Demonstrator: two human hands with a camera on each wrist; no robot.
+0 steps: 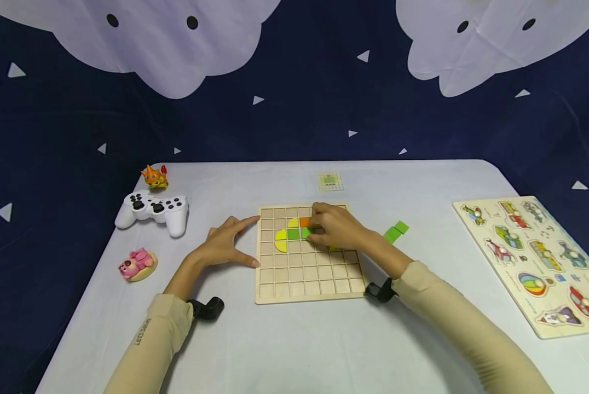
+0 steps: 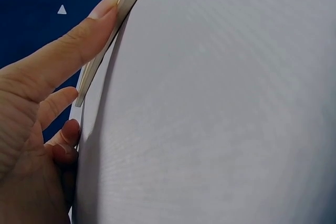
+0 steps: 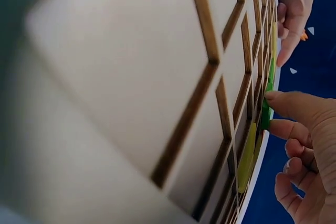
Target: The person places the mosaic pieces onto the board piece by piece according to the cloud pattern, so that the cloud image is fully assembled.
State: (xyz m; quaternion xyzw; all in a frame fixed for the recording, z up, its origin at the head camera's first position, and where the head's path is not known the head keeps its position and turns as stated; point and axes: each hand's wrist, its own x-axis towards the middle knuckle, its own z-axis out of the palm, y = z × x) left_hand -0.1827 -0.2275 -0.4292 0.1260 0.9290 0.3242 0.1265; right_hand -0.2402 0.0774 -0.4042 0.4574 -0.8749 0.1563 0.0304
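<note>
Pale matt wooden grid board (image 1: pixel 306 276) (smooth) on white cloth (image 1: pixel 294 339).

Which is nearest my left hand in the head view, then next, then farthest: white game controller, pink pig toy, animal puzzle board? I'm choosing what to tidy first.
From the left hand:
1. White game controller, up and to its left; the pink pig toy, left, is too close to call.
2. Animal puzzle board, far right, clearly farthest.
</note>
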